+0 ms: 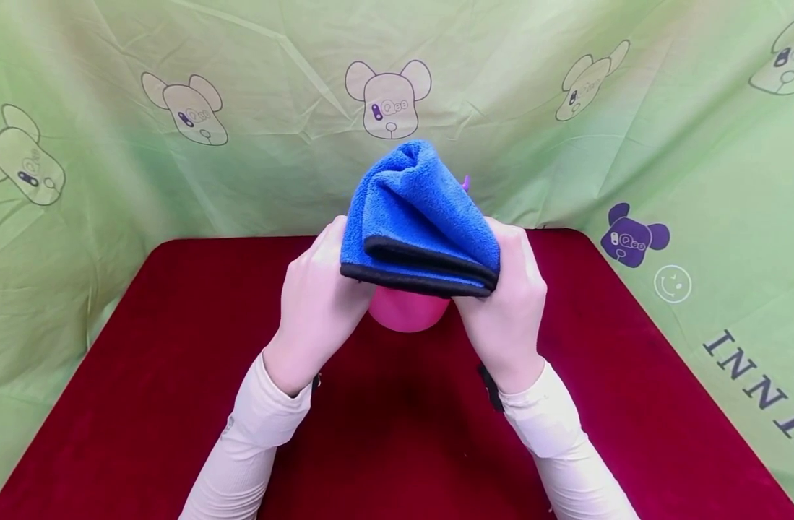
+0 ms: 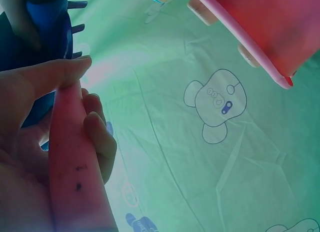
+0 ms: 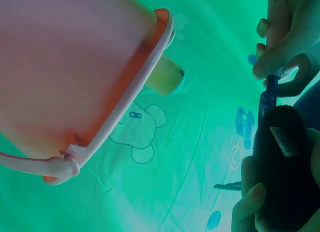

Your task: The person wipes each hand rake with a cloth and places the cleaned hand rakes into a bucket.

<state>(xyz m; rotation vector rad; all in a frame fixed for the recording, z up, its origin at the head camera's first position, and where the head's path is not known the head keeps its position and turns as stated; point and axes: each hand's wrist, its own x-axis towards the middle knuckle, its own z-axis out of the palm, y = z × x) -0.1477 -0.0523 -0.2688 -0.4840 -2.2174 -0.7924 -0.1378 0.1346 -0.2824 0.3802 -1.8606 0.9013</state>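
A folded blue cloth with black edging is raised between both hands above a red table. My left hand grips a pink handle. A dark blue rake-like head with prongs is at its far end. One purple prong shows beyond the cloth in the head view; the cloth hides most of the head. My right hand holds the cloth bundled around the prongs. From the right wrist, that bundle looks dark, with a pale tag.
Beneath the cloth, a pink bucket partly shows; its pale rim and handle appear in the right wrist view. A yellowish cylinder is beside the rim. Green printed fabric surrounds the red tabletop.
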